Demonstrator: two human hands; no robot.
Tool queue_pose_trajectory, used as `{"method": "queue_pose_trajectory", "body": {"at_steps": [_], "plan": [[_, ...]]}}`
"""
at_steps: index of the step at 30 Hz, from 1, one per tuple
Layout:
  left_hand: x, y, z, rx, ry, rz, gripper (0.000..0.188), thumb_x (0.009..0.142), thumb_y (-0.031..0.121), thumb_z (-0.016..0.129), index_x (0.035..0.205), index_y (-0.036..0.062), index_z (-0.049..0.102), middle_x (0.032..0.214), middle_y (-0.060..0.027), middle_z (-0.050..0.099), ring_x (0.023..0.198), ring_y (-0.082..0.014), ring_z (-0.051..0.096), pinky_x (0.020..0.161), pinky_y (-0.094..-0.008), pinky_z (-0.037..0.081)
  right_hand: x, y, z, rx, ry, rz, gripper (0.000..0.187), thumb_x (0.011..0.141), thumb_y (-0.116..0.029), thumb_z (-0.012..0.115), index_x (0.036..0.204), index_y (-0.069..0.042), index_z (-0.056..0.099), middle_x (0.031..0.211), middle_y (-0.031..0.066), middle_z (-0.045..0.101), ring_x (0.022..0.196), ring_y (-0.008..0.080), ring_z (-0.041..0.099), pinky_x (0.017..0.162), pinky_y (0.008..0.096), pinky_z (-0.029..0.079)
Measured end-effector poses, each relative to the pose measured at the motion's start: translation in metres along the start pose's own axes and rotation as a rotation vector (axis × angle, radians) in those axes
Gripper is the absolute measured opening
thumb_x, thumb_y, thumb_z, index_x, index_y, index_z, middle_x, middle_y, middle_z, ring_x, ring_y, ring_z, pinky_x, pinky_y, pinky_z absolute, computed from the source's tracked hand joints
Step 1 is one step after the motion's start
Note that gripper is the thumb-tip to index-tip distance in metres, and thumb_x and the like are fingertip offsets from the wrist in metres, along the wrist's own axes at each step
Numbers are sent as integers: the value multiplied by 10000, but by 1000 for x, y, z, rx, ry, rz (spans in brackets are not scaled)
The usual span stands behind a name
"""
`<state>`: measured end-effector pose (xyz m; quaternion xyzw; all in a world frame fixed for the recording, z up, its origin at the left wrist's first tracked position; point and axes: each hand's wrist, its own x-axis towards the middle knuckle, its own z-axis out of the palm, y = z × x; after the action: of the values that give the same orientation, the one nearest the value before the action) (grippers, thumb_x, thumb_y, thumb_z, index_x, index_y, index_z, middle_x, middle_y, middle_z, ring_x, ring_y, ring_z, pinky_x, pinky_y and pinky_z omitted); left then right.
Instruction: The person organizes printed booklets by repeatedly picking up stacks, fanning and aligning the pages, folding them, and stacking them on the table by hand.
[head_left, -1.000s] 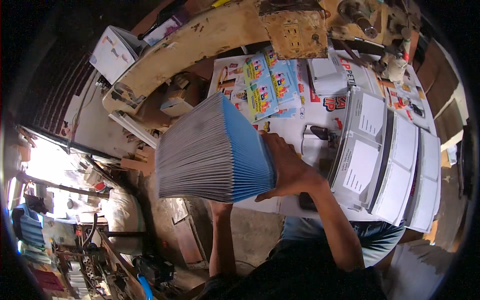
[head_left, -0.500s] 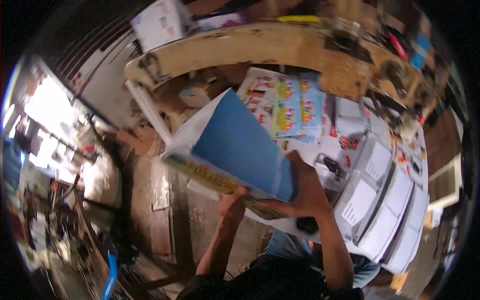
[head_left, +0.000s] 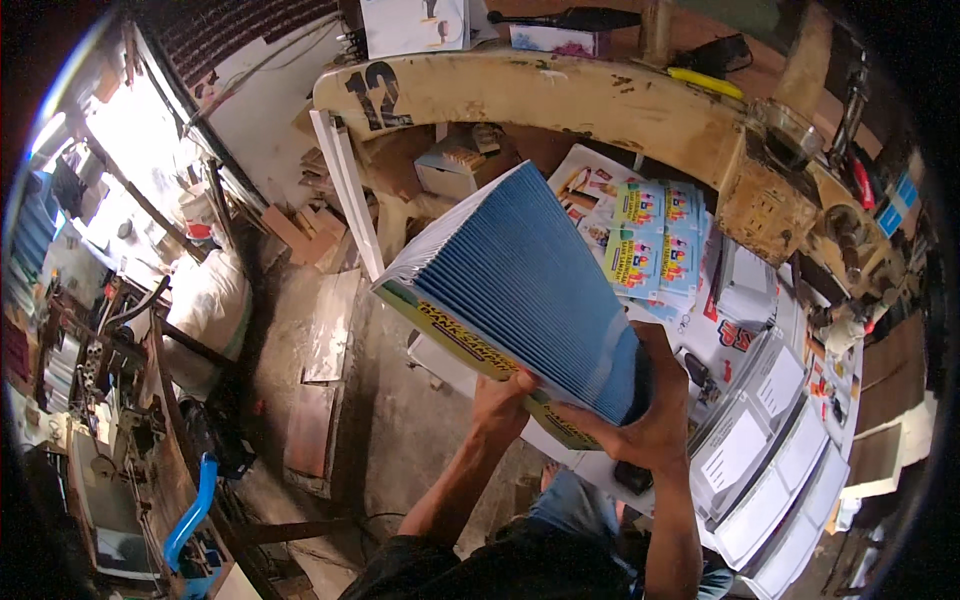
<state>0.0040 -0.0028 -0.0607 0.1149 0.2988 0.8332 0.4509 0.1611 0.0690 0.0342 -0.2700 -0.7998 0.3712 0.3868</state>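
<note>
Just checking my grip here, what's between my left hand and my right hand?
In the head view, the fanned paper stack sits between your left hand and right hand, with both touching it.

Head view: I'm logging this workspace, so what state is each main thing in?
Booklet stack, held, tilted, fanned in steps
Left hand, gripping the stack
Right hand, gripping its near end
Table booklets, flat, overlapping
White paper stacks, laid in staggered rows
White sack, bulging
Cream machine, running or off, cannot tell
</note>
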Motion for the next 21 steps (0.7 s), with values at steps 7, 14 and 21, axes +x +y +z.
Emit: {"method": "queue_pose_trajectory", "body": {"at_steps": [7, 14, 21], "plan": [[3, 17, -12, 266, 48, 40, 568, 682, 239, 914, 1075, 10, 572, 1005, -64, 663, 881, -189, 658, 783, -336, 551, -4, 17, 23, 137, 68, 49, 773, 570, -382, 943, 1125, -43, 524, 967, 165, 671, 895, 289, 690, 794, 400, 548], [62, 84, 33, 990, -50, 103, 429, 787, 303, 832, 1066, 11, 686, 1018, -125, 715, 908, -159, 662, 786, -331, 547, 10, 41, 88, 566, 27, 424, 513, 766, -271, 847, 1123, 13, 612, 989, 128, 704, 868, 169, 676, 766, 341, 545], [190, 70, -36, 1572, -375, -90, 528, 869, 486, 702, 1170, 52, 710, 1031, -83, 715, 848, -153, 643, 799, -343, 523, 12, 85, 130, -31, 38, 320, 767, 812, -489, 761, 1280, 59, 500, 1148, 233, 620, 1080, 350, 597, 967, 452, 454]]}}
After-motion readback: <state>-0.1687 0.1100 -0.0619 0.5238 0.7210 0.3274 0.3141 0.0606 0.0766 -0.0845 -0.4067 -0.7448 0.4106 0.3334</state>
